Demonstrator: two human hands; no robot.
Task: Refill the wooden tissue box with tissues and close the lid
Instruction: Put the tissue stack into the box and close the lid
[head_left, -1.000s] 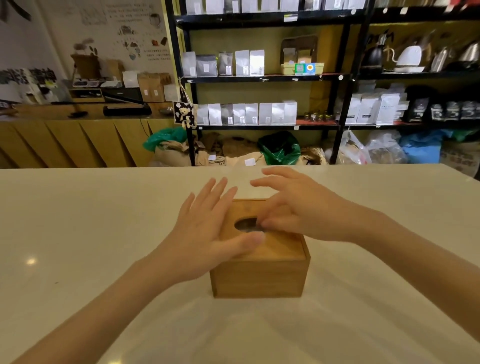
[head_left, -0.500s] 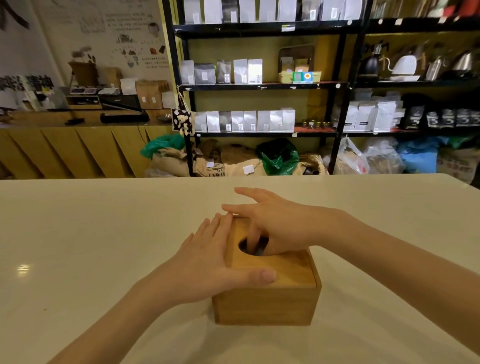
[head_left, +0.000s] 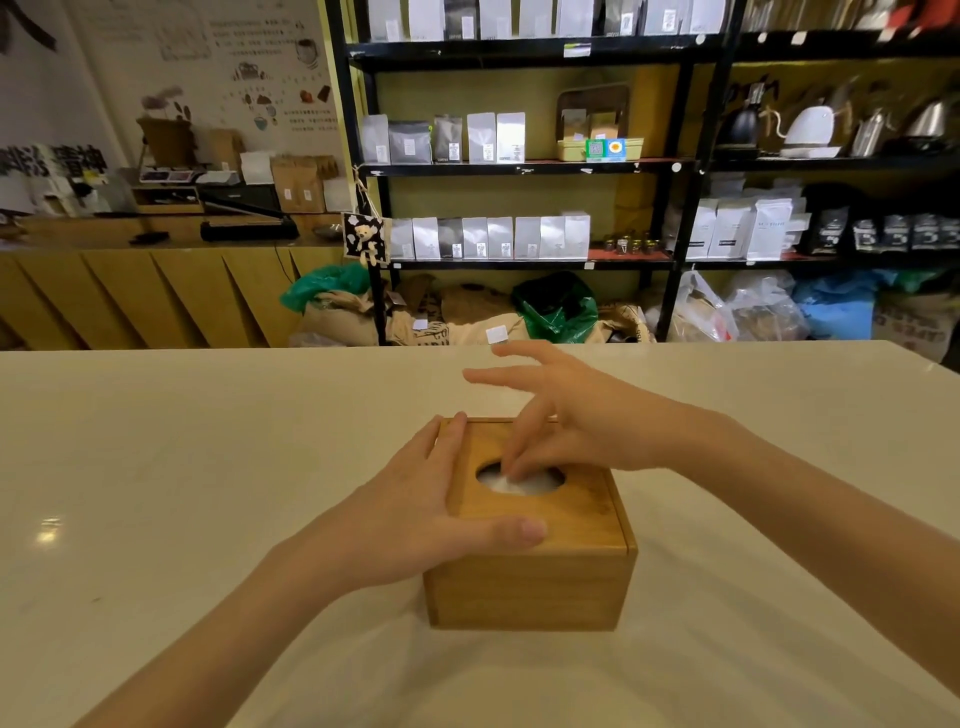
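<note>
A square wooden tissue box (head_left: 530, 587) stands on the white table, its lid (head_left: 576, 514) down flat on top. White tissue (head_left: 535, 484) shows through the oval hole in the lid. My left hand (head_left: 415, 514) lies flat against the box's left side, thumb across the front edge of the lid. My right hand (head_left: 571, 426) hovers over the hole, thumb and forefinger dipping in and pinching at the tissue; the other fingers are spread.
The white table (head_left: 208, 467) stretches wide to both sides of the box. Behind it stand black shelves (head_left: 519, 169) with bags and kettles, sacks on the floor, and a wooden counter (head_left: 130, 291) at the left.
My right fingers have risen out of the hole a little, and white tissue now shows in the hole where it was dark. My left hand stays pressed on the box.
</note>
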